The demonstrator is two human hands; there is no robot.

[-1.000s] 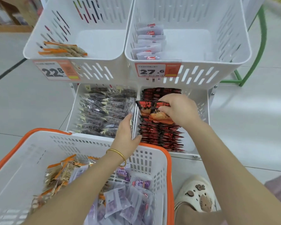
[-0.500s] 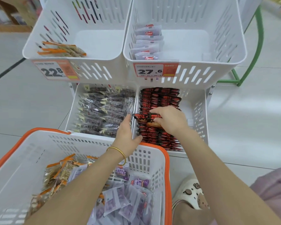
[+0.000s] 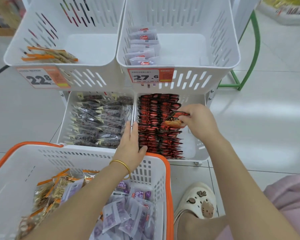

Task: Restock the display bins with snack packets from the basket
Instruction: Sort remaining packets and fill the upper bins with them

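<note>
Pale tiled shop floor (image 3: 267,118). The right hand (image 3: 199,120) has slid rightward over the center-right bin (image 3: 197,149), pinching a red packet (image 3: 174,119). The left hand (image 3: 131,144) lies flat, steadying the rows. Probably slotting it in next, and the basket (image 3: 168,170) at lower left is far from empty.

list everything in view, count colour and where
display bins: four, white, two tiers
price tags: two, orange-white, top bins' fronts
orange packets: few, top left
pale packets: short row, top right
dark packets: many, bottom left
red packets: many, red-black, bottom right
basket: one, white, orange rim, nearest
purple packets: many, in basket
tan packets: several, orange-edged, basket's left
clog: one, cream, floor
left hand: flat, beside red packets
right hand: pinches one red packet
</note>
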